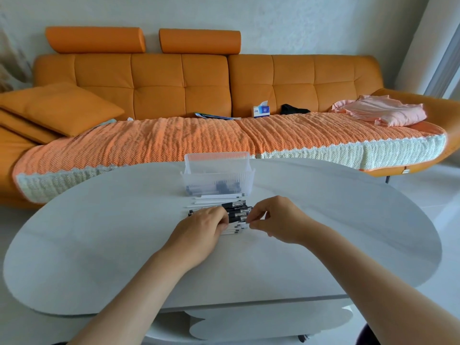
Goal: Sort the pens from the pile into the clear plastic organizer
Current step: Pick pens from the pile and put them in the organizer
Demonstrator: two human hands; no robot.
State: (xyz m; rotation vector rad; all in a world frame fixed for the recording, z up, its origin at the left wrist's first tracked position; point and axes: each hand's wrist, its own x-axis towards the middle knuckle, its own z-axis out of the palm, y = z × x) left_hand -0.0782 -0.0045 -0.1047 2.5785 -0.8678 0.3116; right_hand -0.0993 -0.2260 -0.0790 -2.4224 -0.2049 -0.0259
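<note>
A pile of pens point(224, 205), white and black-capped, lies on the white oval table point(124, 245) just in front of the clear plastic organizer point(219, 179). Several dark pens lie inside the organizer at its bottom. My left hand point(201, 227) rests on the left side of the pile, fingers curled over several pens. My right hand point(276, 220) pinches the right ends of the black-capped pens with thumb and forefinger. The lower part of the pile is hidden under my hands.
An orange sofa point(174, 78) with a knitted cover stands right behind the table. On it lie a tissue box point(261, 111), a pink garment point(378, 113), a black item point(293, 109) and cushions point(57, 108). Bare tabletop spreads left and right of the pile.
</note>
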